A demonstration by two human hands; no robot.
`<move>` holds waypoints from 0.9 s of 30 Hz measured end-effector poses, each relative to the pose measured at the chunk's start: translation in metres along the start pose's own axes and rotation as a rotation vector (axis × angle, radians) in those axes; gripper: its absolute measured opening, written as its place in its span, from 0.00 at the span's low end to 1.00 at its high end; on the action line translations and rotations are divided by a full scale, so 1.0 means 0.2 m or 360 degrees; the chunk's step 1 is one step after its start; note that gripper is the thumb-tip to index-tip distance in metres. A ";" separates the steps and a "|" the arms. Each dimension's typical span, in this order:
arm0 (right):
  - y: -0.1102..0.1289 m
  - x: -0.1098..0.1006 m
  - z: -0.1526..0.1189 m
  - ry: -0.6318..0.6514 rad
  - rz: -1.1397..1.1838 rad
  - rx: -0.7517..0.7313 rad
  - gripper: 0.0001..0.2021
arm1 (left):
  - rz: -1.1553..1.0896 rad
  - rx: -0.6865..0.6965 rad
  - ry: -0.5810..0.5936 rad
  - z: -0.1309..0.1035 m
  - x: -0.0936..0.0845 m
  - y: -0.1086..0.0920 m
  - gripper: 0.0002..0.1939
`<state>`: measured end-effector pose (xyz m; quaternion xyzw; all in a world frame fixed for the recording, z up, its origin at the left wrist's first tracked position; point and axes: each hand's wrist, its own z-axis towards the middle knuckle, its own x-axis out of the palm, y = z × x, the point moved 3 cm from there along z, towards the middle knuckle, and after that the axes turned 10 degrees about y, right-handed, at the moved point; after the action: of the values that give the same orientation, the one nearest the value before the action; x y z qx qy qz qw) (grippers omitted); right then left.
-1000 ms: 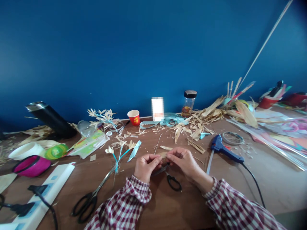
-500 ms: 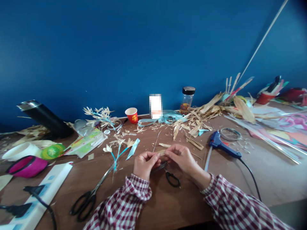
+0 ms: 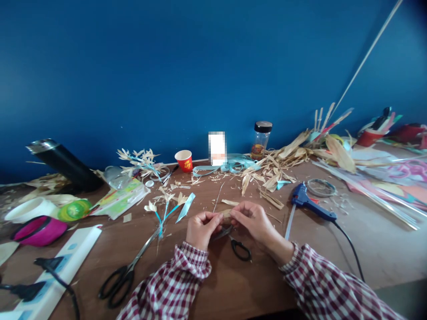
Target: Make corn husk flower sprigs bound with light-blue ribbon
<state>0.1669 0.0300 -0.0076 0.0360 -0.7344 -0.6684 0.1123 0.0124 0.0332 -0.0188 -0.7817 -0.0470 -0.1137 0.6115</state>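
Note:
Between my two hands is a small piece of dry husk (image 3: 227,214), pale tan. My left hand (image 3: 203,229) pinches its left end with thumb and fingers. The right end is pinched by my right hand (image 3: 254,222). Just below the hands, black-handled scissors (image 3: 240,250) lie on the table, their blades partly hidden by my fingers. To the left rest larger scissors (image 3: 122,280), tips at a small flower sprig (image 3: 161,218) with blue stems and pale petals. A light blue ribbon piece (image 3: 186,208) lies beside the sprig.
A blue glue gun (image 3: 312,203) lies right of my hands, its cord running forward. Behind are a red paper cup (image 3: 184,161), a jar (image 3: 260,140) and piled husks (image 3: 276,164). At left are a power strip (image 3: 60,275) and a black bottle (image 3: 66,164).
The view has shifted very slightly. Both hands keep their pinch on the husk piece, with no clear movement.

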 end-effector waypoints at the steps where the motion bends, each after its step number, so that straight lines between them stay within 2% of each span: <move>1: 0.00 0.00 0.00 -0.0001 0.0000 0.0014 0.13 | -0.0007 0.0003 -0.0004 0.00 0.00 0.00 0.16; 11: -0.01 0.00 0.00 0.0001 -0.0059 -0.0017 0.11 | -0.0115 -0.0045 -0.0024 0.00 0.01 0.01 0.15; 19: -0.02 0.01 0.00 -0.0018 -0.0078 -0.0050 0.11 | -0.0073 0.0010 -0.0003 0.01 0.01 0.02 0.15; 23: -0.02 0.00 0.00 0.0025 -0.0033 -0.0142 0.14 | -0.0125 0.0108 0.0101 0.02 0.00 0.01 0.20; 27: -0.01 0.00 0.00 0.0049 -0.0167 -0.0222 0.11 | -0.0067 0.0236 0.0254 0.04 0.00 0.00 0.23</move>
<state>0.1664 0.0289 -0.0095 0.0769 -0.6814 -0.7222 0.0905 0.0134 0.0404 -0.0198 -0.7217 -0.0229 -0.1845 0.6668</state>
